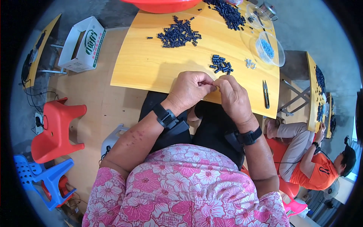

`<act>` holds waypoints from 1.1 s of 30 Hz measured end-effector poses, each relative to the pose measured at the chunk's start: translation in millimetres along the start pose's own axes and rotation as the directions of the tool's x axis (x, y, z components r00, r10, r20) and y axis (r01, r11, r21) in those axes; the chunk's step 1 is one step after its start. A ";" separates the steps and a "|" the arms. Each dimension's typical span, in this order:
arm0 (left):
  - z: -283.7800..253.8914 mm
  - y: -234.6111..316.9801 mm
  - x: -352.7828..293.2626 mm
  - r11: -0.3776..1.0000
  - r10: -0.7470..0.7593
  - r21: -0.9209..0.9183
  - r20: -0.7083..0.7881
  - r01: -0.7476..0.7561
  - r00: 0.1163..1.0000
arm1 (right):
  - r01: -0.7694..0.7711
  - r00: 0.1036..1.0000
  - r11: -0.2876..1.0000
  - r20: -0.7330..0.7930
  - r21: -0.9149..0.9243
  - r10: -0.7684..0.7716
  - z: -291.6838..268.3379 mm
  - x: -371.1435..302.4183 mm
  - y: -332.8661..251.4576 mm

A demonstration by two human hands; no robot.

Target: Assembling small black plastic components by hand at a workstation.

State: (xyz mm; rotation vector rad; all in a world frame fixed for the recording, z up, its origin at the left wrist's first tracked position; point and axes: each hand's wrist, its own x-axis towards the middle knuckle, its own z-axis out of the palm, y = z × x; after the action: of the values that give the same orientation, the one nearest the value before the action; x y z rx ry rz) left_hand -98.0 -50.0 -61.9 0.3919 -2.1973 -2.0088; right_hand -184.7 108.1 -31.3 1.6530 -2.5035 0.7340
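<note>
My left hand (pixel 191 89) and my right hand (pixel 231 94) meet fingertip to fingertip just over the near edge of the yellow table (pixel 147 68). Both are closed in a pinch; whatever lies between the fingers is too small and covered to make out. Just beyond them sits a small group of short black cylindrical pieces (pixel 221 64). To its right is a little cluster of tiny clear pieces (pixel 250 64). A pair of black thread snips (pixel 266 94) lies near the table's right edge.
Larger heaps of black pieces (pixel 179 33) lie farther back, near a red basin (pixel 162 5). A clear tub of blue bits (pixel 267 49) stands at the right. A white carton (pixel 82 44) and red stool (pixel 56 126) are left; a seated person (pixel 319 170) works at right.
</note>
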 end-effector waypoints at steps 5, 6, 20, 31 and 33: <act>-2.3 -2.2 -0.8 0.996 0.050 0.068 -0.007 -0.049 0.999 | 0.142 0.983 0.989 -0.113 -0.032 -0.144 -0.7 -1.9 -10.0; -2.0 -5.9 -0.1 0.996 0.053 0.068 -0.007 -0.053 0.999 | 0.144 0.983 0.989 -0.114 -0.035 -0.147 1.2 -4.3 -10.7; -4.9 -3.3 -3.2 1.000 0.021 0.007 -0.001 -0.021 1.000 | -0.063 0.952 0.958 -0.271 0.281 0.143 14.6 -10.5 -9.2; -17.2 -1.8 -15.4 0.903 0.310 0.329 -0.054 -0.276 0.949 | -0.276 0.862 0.778 -0.213 0.564 0.460 6.0 -9.4 16.8; -21.7 -1.0 -15.3 0.919 0.290 0.301 -0.085 -0.253 0.953 | -0.330 0.848 0.848 -0.265 0.414 0.459 2.4 -3.9 25.3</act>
State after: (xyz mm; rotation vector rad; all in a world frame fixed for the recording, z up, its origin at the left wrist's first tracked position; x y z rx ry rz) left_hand -77.3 -66.4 -59.7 0.2210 -2.3176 -1.4875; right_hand -204.7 118.4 -43.6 0.9216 -2.5652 1.4576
